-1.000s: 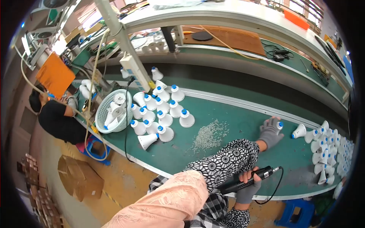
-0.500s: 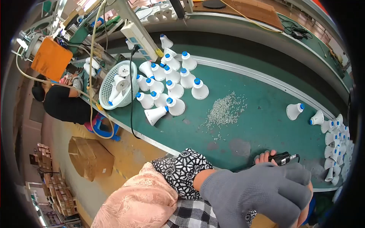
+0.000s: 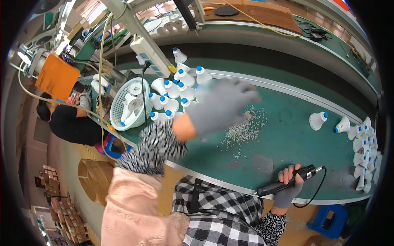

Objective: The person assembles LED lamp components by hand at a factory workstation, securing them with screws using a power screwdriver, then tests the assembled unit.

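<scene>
My left hand (image 3: 223,104), in a grey fingerless glove, hovers over the white cone-shaped housings with blue tips, blurred by motion. Its fingers look spread, and I see nothing in them. Beneath it, several housings are partly hidden; one beside it (image 3: 201,75) stands upright. A heap of small pale screw-like pieces (image 3: 242,130) lies just below and right of the fingers. My right hand (image 3: 290,180), also gloved, is closed around a black electric screwdriver (image 3: 276,187) at the table's near edge. The tool's bit points left and its cable loops down at right.
A pale green basket (image 3: 116,107) with white parts stands at left, beside a power strip (image 3: 148,56). More housings (image 3: 361,158) cluster at right, with one (image 3: 318,120) standing apart. A person in black (image 3: 76,123) sits at far left. A blue stool (image 3: 328,221) is below right.
My left hand has swung from the lower right, where it covered my right arm, up and left over the housings. My right hand has raised the screwdriver into fuller view.
</scene>
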A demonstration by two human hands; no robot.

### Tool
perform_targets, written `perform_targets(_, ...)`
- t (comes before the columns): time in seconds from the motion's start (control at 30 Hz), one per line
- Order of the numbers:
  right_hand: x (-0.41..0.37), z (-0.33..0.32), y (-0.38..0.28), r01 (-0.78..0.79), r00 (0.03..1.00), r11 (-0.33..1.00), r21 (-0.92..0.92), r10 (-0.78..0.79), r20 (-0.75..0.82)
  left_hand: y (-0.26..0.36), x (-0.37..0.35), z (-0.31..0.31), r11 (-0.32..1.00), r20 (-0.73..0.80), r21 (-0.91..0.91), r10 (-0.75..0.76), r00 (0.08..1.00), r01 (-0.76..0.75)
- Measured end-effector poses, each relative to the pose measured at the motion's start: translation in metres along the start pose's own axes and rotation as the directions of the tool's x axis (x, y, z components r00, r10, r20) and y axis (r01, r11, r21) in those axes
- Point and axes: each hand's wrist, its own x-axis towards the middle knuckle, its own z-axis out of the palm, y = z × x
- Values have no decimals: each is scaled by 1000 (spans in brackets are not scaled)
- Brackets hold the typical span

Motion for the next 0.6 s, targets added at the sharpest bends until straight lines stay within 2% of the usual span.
perform_targets(0.07, -2, 5, -1, -5, 1000, 1000, -2, 5, -14, -52, -17, 36, 891, 261, 440, -6, 965, -114)
perform_targets(0.13, 0, -1, -1, -10, 1000, 1000, 10, 10, 22, -77, -27, 57, 852, 530, 512, -208, 822, -114)
perform_targets(0.23, -1, -2, -1, -13, 1000, 1000, 22, 13, 16, -87, -30, 63, 813, 571, 555, -220, 791, -174)
perform_targets(0.33, -1, 0, -2, -16, 1000, 1000, 26, 16, -19, -88, -36, 40, 949, 442, 316, -163, 882, 17)
perform_targets(0.37, -2, 1, -2, -13, 1000, 1000, 17, 13, -20, -82, -39, 30, 968, 351, 241, -158, 923, 74)
perform_targets(0.4, -3, 2, -1, -7, 1000, 1000, 9, 7, -22, -61, -37, 16, 954, 354, -48, -261, 898, 296)
perform_targets(0.43, -4, 4, -1, -18, 1000, 1000, -9, 18, -9, -35, -35, -1, 812, 392, -328, -347, 852, 482)
perform_targets(0.47, -4, 7, -1, -29, 1000, 999, -31, 29, 3, -14, -39, -5, 558, 459, -561, -405, 791, 611)
perform_targets(0.5, -5, 10, -2, -41, 999, 998, -57, 42, 11, 1, -49, 8, 339, 465, -746, -353, 812, 574)
perform_targets(0.53, -5, 13, 1, -66, 995, 994, -84, 71, 66, 16, -60, 25, 78, 463, -859, -302, 833, 506)
perform_targets(0.6, -6, 41, 5, -141, 981, 972, -186, 162, 104, 43, -81, 69, -391, 538, -797, -114, 835, 460)
